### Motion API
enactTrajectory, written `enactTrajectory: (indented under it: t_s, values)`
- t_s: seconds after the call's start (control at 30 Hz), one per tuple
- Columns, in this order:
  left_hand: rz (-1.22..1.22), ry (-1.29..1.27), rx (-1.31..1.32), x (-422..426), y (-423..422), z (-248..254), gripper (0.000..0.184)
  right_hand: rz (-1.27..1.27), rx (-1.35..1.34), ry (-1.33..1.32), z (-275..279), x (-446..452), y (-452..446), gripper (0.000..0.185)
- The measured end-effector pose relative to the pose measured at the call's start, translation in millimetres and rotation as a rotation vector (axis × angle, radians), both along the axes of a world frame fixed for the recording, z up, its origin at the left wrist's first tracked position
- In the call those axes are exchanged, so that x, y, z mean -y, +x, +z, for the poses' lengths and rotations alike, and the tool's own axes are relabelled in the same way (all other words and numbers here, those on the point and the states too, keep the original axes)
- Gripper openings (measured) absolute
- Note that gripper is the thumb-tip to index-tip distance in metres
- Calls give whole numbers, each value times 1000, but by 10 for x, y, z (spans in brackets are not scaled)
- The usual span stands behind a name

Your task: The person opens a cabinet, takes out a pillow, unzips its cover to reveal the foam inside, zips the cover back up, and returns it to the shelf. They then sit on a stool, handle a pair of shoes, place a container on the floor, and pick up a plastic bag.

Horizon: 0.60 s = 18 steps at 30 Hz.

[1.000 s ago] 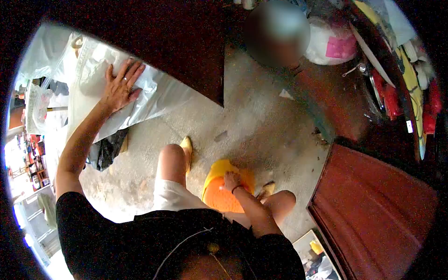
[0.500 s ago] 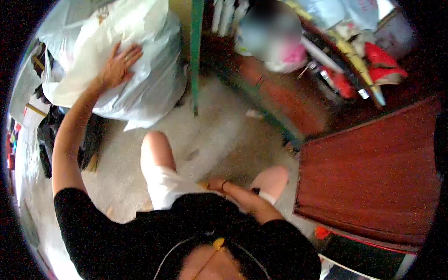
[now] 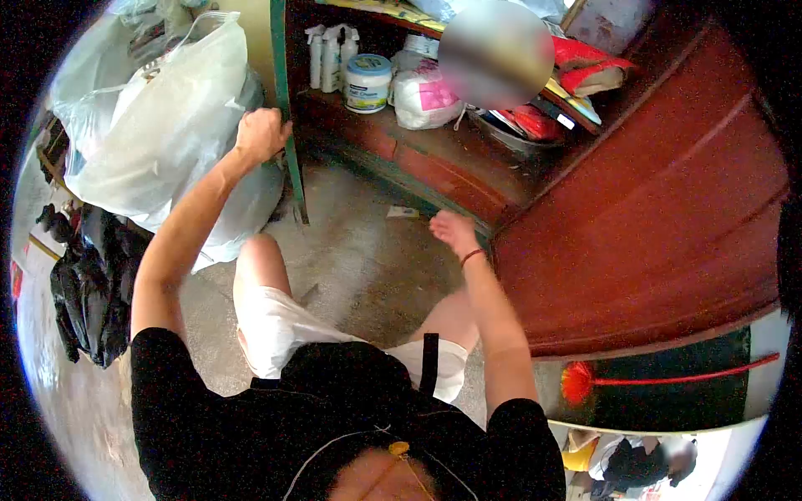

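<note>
My left hand [image 3: 261, 134] is closed on the edge of a green-edged cabinet door [image 3: 292, 171], beside a large whitish plastic bag [image 3: 167, 125]. In front of the cabinet's lower green rail, my right hand [image 3: 454, 232] hangs over the floor with its fingers curled in and nothing visible in them. A dark red door panel [image 3: 635, 217] stands to its right. On the cabinet shelf [image 3: 393, 134] are white spray bottles [image 3: 331, 60], a tub with a blue lid [image 3: 368, 83] and a white and pink package [image 3: 424, 96].
Black plastic bags [image 3: 96, 280] lie at the left. A basin [image 3: 514, 132] with red items sits on the shelf at the right. A red long-handled brush [image 3: 576, 382] is at the lower right. A small white scrap [image 3: 403, 212] lies on the floor.
My left hand has left the plastic bag and closed on the door edge. My right hand has moved forward from my lap. The yellow and orange object is out of view; the cabinet shelf shows more.
</note>
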<state>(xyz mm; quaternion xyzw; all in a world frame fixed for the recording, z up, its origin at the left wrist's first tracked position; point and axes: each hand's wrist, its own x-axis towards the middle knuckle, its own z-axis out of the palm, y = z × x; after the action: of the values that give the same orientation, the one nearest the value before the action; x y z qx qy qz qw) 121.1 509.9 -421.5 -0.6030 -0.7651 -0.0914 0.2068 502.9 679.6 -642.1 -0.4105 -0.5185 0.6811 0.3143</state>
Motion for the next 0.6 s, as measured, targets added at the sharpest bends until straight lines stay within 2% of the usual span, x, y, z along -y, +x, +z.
enactTrajectory:
  t_s: [0.03, 0.1, 0.17, 0.2, 0.3, 0.4, 0.43, 0.53, 0.6]
  values:
    - [64, 74, 122, -52, 12, -59, 29, -97, -104, -231, 210, -38, 123, 24]
    - [41, 117, 55, -120, 20, -180, 32, -235, -190, -202, 608, 56, 289, 24]
    - [169, 325, 113, -125, 232, -247, 38, -310, -198, -153, 793, 1, 383, 26]
    - [203, 379, 164, -170, 258, -256, 44, -267, -68, -144, 922, 0, 393, 26]
    - [231, 614, 181, -295, 217, -326, 46, -257, 20, -82, 1080, 82, 173, 25]
    - [262, 631, 263, -461, 70, -415, 49, -144, 119, -26, 1114, 175, -184, 26]
    - [226, 596, 317, -465, 30, -433, 55, -119, 141, -20, 1075, 167, -276, 25]
    - [180, 544, 436, -402, -48, -448, 58, -13, 466, 579, 521, -382, -377, 20]
    - [182, 601, 425, -360, -82, -504, 57, -11, 489, 635, 863, -367, -348, 19]
